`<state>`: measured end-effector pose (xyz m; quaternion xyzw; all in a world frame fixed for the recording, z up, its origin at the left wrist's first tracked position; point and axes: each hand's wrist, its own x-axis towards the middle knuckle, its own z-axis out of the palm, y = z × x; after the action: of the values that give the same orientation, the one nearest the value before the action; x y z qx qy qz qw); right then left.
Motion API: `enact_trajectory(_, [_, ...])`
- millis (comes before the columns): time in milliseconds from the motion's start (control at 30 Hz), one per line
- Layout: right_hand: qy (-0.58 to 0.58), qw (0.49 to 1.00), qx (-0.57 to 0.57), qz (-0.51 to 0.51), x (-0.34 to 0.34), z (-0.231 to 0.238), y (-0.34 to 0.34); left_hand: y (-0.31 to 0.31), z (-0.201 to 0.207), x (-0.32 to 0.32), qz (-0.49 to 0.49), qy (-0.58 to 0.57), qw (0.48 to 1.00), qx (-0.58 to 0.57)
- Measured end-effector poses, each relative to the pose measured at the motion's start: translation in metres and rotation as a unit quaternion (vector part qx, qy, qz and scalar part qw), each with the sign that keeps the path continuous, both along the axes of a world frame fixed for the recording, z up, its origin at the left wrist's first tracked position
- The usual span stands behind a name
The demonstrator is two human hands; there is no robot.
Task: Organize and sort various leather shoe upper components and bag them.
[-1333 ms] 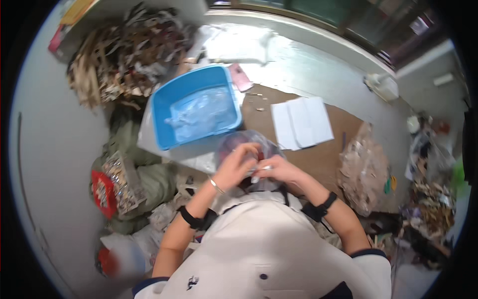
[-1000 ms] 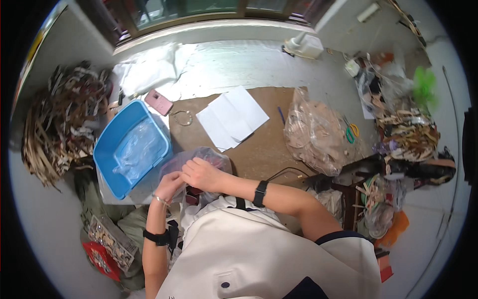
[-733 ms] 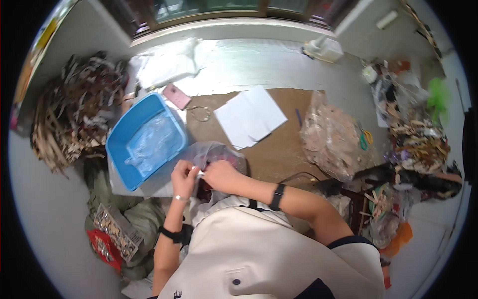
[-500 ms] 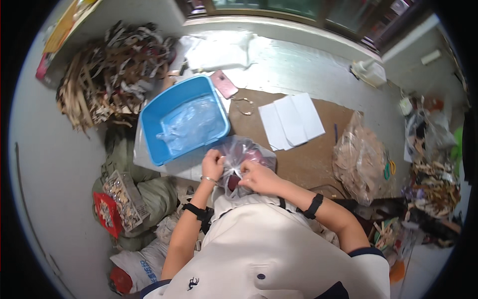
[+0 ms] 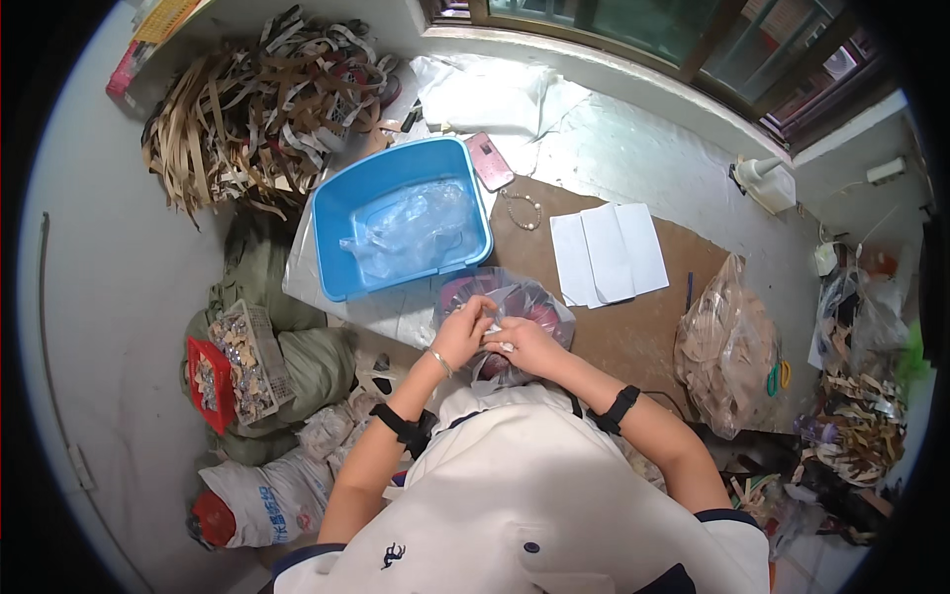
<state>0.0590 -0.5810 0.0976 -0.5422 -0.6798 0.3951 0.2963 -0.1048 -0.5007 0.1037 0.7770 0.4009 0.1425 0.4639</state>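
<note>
Close in front of me at the table's near edge is a clear plastic bag [image 5: 544,302] with dark red pieces inside. My left hand [image 5: 463,334] and my right hand [image 5: 524,345] meet over its middle, both with fingers closed on the gathered plastic at its mouth. A bit of bunched plastic shows between the fingertips. Just beyond and to the left stands a blue plastic tub [image 5: 332,262], holding a crumpled clear plastic bag [image 5: 416,228].
White paper sheets [image 5: 609,255], a beaded bracelet [image 5: 522,211] and a pink phone [image 5: 489,161] lie on the table. At right are a bag of beige pieces [image 5: 727,346], scissors [image 5: 779,377] and a white bottle [image 5: 767,183]. Strips [image 5: 267,109] heap at far left.
My hands have come together over the bag, the left moving right toward the right one. The bag's mouth is gathered tighter. The whole view has shifted slightly.
</note>
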Motion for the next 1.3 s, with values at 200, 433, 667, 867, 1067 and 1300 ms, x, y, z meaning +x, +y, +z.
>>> enact_trajectory(200, [0.304,0.904,-0.267,-0.136,0.017,-0.007,-0.005,-0.015,0.021,-0.018,-0.006,-0.047,0.997,-0.062])
enact_trajectory(433, [0.299,0.877,-0.340,-0.160,0.031,-0.004,-0.005,-0.006,0.004,0.020,-0.087,0.001,0.992,-0.089])
enact_trajectory(667, [0.053,0.973,-0.100,-0.201,0.001,-0.019,-0.003,-0.005,-0.007,0.004,-0.069,0.042,0.993,-0.086])
enact_trajectory(867, [-0.065,0.973,0.123,-0.182,-0.016,-0.010,-0.007,0.002,-0.019,0.001,-0.065,0.022,0.992,-0.107])
enact_trajectory(1067, [-0.179,0.969,0.131,-0.110,-0.002,-0.010,-0.021,0.024,-0.014,-0.001,-0.139,0.077,0.969,-0.190])
enact_trajectory(1300, [-0.221,0.948,0.186,-0.136,-0.004,-0.011,-0.030,0.027,-0.021,0.008,-0.200,0.091,0.967,-0.131])
